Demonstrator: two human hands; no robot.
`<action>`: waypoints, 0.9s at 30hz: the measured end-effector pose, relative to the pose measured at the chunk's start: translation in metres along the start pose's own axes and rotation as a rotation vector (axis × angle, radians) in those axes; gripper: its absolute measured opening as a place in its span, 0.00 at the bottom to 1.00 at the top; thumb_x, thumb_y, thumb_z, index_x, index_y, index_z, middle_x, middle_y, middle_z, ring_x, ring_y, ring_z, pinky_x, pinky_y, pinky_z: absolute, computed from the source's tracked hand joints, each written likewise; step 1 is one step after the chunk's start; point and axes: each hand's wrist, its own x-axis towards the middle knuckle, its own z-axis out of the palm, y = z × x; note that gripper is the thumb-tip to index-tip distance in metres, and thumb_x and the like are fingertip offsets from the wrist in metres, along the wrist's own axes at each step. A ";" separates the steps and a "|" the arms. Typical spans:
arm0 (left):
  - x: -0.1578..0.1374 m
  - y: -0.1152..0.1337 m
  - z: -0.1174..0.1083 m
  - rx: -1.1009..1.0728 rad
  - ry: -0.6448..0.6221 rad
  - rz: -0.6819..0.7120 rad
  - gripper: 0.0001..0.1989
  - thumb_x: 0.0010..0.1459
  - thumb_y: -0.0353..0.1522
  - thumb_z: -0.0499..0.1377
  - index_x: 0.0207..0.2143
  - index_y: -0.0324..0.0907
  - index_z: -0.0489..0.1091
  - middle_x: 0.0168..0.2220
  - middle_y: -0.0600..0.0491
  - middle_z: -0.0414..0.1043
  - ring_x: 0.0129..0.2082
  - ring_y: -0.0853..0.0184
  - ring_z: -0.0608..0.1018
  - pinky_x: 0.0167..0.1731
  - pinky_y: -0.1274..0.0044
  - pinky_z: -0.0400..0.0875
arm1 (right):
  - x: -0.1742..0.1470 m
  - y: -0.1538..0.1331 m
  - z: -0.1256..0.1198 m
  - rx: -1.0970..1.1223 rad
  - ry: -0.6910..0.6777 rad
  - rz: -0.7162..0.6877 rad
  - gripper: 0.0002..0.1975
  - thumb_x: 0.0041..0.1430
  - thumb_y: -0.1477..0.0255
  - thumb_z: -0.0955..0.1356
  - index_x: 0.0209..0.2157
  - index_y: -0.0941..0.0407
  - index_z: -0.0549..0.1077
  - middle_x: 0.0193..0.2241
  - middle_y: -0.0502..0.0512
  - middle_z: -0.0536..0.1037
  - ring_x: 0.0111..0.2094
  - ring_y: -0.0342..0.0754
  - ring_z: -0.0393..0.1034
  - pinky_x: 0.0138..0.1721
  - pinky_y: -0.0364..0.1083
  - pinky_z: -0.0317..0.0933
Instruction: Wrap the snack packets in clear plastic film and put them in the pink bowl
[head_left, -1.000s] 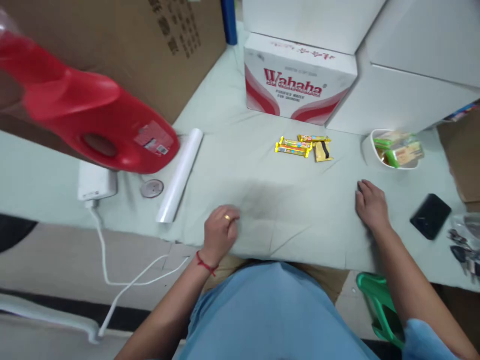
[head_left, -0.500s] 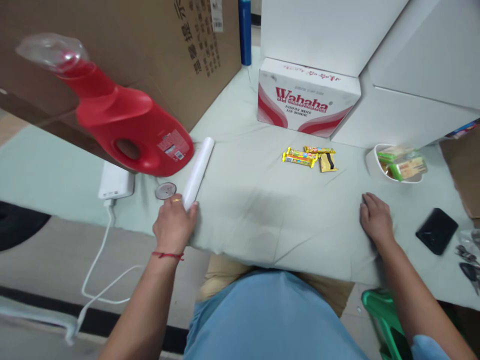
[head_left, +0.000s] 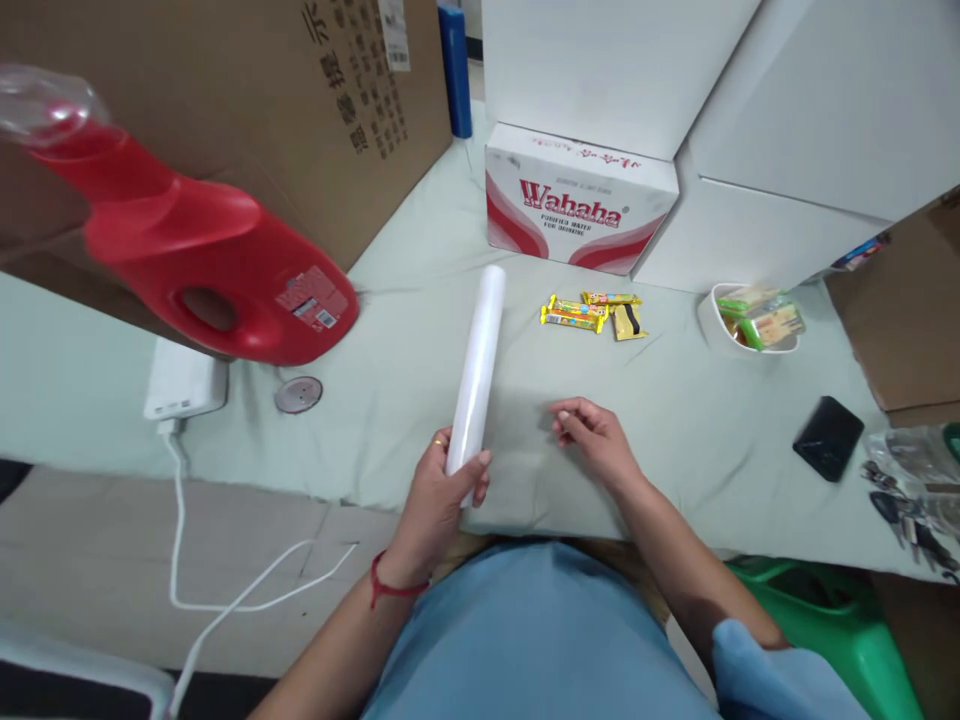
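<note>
A glossy white roll (head_left: 480, 355), long and slim, is held near its lower end by my left hand (head_left: 439, 490). My thumb lies across its front and the fingers wrap round the back. The roll tilts slightly to the right, its far end pointing toward the boxes. My right hand (head_left: 596, 440) is to the right of the roll, apart from it, with loosely bent fingers and nothing seen in them. Beyond that hand several yellow-wrapped snack bars (head_left: 576, 313) and a small tan packet (head_left: 627, 321) lie on the pale green cloth (head_left: 390, 400).
At left stand a red jug (head_left: 225, 270), a brown carton (head_left: 247, 110) and a white charger with a cable (head_left: 186, 378). A Wahaha box (head_left: 577, 205) is at the back. On the right are a white snack tub (head_left: 712, 325), a black wallet-like item (head_left: 828, 438) and keys (head_left: 900, 510).
My left hand has lifted the white roll and brought it right, in front of my body. My right hand has moved left from near the snack tub toward the roll. The view has shifted right.
</note>
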 end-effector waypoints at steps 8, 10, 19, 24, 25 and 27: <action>0.007 -0.014 0.014 0.509 0.118 0.417 0.30 0.65 0.49 0.60 0.62 0.40 0.68 0.51 0.44 0.78 0.49 0.56 0.81 0.50 0.64 0.76 | 0.004 -0.028 0.042 0.112 -0.126 0.033 0.32 0.59 0.36 0.67 0.34 0.54 0.72 0.27 0.49 0.70 0.28 0.44 0.65 0.19 0.40 0.59; 0.006 -0.020 0.014 0.526 0.092 0.493 0.29 0.71 0.48 0.54 0.64 0.40 0.67 0.55 0.42 0.77 0.53 0.55 0.80 0.55 0.62 0.75 | 0.001 -0.029 0.044 0.085 -0.151 0.048 0.35 0.60 0.33 0.64 0.33 0.54 0.70 0.27 0.49 0.69 0.25 0.42 0.63 0.19 0.40 0.56; 0.009 -0.039 0.024 0.508 0.054 0.549 0.31 0.76 0.49 0.41 0.65 0.41 0.69 0.61 0.41 0.75 0.62 0.55 0.76 0.64 0.59 0.70 | -0.005 -0.017 0.046 -0.164 -0.079 -0.062 0.31 0.60 0.38 0.68 0.30 0.53 0.64 0.25 0.45 0.63 0.27 0.42 0.57 0.28 0.43 0.53; 0.006 -0.021 0.033 0.352 -0.002 0.378 0.35 0.73 0.56 0.42 0.61 0.42 0.73 0.53 0.43 0.79 0.50 0.57 0.81 0.51 0.65 0.78 | -0.005 -0.009 0.038 0.165 -0.213 0.014 0.30 0.59 0.40 0.71 0.33 0.51 0.61 0.20 0.40 0.59 0.20 0.39 0.51 0.22 0.41 0.48; 0.005 -0.017 0.035 0.308 -0.034 0.302 0.35 0.72 0.57 0.44 0.60 0.42 0.73 0.47 0.45 0.80 0.42 0.59 0.81 0.43 0.68 0.79 | -0.005 -0.008 0.036 0.210 -0.231 0.020 0.30 0.60 0.41 0.72 0.32 0.51 0.60 0.19 0.39 0.60 0.19 0.39 0.50 0.21 0.41 0.47; 0.003 -0.011 0.038 0.217 -0.086 0.158 0.34 0.71 0.57 0.46 0.60 0.41 0.73 0.37 0.49 0.79 0.28 0.64 0.76 0.29 0.72 0.74 | -0.006 -0.006 0.034 0.270 -0.247 0.031 0.30 0.60 0.42 0.72 0.31 0.51 0.59 0.19 0.39 0.62 0.18 0.37 0.50 0.20 0.40 0.46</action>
